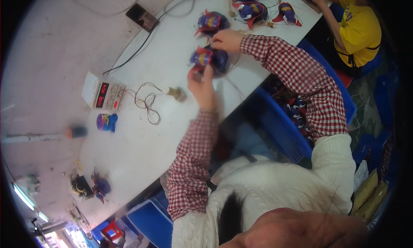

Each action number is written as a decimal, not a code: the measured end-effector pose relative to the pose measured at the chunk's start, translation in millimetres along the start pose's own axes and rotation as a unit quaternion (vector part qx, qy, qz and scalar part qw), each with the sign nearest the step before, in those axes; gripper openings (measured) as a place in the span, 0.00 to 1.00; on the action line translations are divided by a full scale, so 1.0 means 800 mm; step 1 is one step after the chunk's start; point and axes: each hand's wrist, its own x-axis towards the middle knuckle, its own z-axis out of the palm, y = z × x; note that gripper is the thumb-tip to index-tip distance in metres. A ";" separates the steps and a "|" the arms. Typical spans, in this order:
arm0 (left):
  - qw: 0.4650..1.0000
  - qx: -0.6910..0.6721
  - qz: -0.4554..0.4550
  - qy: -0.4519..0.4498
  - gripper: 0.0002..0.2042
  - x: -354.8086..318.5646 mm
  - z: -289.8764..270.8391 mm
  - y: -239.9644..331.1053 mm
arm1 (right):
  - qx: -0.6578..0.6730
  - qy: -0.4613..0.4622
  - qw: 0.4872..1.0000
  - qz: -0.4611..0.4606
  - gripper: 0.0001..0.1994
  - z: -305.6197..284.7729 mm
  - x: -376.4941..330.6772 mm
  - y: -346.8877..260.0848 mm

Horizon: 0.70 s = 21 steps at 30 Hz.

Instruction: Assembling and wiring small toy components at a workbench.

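A toy figure part (pixel 201 58) in dark blue, purple, yellow and red, with a round dark-blue base, rests on the white table in front of me. My left hand (pixel 201 90) grips its near red edge between thumb and fingers. At its far side my right hand (pixel 228 41) has its fingertips pinched together close to the base. What those fingertips hold is too small to make out; thin wires run nearby. Just beyond lies a similar toy part (pixel 211 22), and more like it (pixel 251 10) sit farther right with loose wires.
A small device with a red display (pixel 103 94) stands left, its cable leading to a plug-like end (pixel 176 93). Near it are a blue-purple item (pixel 106 122) and a dark box (pixel 144 16). Blue crates (pixel 275 123) adjoin the table's right edge. A person in yellow (pixel 361 31) works at far right.
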 end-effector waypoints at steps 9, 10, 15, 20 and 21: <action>0.984 0.154 -0.051 0.077 0.37 0.059 0.010 0.020 | 0.073 -0.019 0.997 -0.014 0.14 0.019 -0.020 -0.008; 0.976 0.199 -0.051 0.073 0.37 0.063 0.011 0.023 | 0.111 -0.016 0.993 -0.020 0.14 0.004 -0.028 -0.016; 0.978 0.200 -0.036 0.044 0.37 0.083 0.013 0.004 | 0.161 -0.014 0.986 0.044 0.15 -0.009 -0.025 -0.007; 0.988 0.141 -0.057 -0.012 0.39 0.066 0.021 0.025 | 0.003 0.215 0.976 -0.025 0.19 0.031 -0.033 -0.009; 0.989 0.128 -0.066 -0.027 0.41 0.061 0.023 0.029 | -0.050 0.287 0.955 -0.056 0.19 0.038 -0.035 -0.007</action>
